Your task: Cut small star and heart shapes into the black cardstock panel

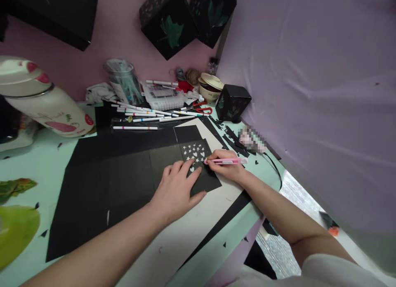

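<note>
A sheet of black paper lies over white paper on the pale green table. Small star and heart shapes show white in a cluster near its right end. My left hand rests flat on the black paper with fingers spread, its fingertips beside the lowest shapes. In my right hand is a pink pen-like craft knife, gripped like a pencil. Its tip meets the paper at the right side of the shapes; the very point is too small to make out.
White markers, red-handled scissors and a clear plastic case lie behind the paper. A small black box stands at the back right, near black scraps. A large white bottle leans at left. Black boxes hang above.
</note>
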A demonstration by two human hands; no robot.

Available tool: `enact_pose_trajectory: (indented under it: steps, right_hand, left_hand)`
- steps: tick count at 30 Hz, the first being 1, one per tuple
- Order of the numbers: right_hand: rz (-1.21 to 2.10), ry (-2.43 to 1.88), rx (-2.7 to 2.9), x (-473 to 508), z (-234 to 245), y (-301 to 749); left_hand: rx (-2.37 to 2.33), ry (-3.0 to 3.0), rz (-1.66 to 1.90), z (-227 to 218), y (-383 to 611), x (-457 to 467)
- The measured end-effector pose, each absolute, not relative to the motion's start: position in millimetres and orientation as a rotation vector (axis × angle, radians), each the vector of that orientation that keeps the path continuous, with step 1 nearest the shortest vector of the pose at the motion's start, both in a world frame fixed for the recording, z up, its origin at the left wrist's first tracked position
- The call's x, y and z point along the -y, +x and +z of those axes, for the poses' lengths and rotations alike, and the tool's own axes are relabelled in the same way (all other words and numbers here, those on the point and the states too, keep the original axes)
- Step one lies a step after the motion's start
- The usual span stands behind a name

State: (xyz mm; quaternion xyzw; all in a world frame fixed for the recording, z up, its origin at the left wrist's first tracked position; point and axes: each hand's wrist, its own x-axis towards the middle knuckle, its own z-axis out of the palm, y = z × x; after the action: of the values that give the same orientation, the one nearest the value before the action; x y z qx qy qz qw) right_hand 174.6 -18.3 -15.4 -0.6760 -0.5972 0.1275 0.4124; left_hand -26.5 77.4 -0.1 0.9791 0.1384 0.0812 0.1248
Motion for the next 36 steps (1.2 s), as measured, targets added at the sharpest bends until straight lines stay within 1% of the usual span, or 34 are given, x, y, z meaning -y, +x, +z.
enact_pose_trajectory:
  steps: [11,17,23,36]
  right_hand:
    - [0.208,-1.688,1.685,20,-19,172]
    - [0.249,-1.735,1.597,20,-16,168]
    - [0.216,-1.834,1.471,26,-13,156]
    - [0.166,-1.894,1.359,25,-12,143]
  left_hand:
    - [-0.427,2.875,0.216,0,-26,-77]
    - [-0.433,2.881,0.222,1,-25,-77]
    - [-0.429,2.876,0.241,0,-26,-77]
    - [-0.442,2.887,0.253,-2,-25,-75]
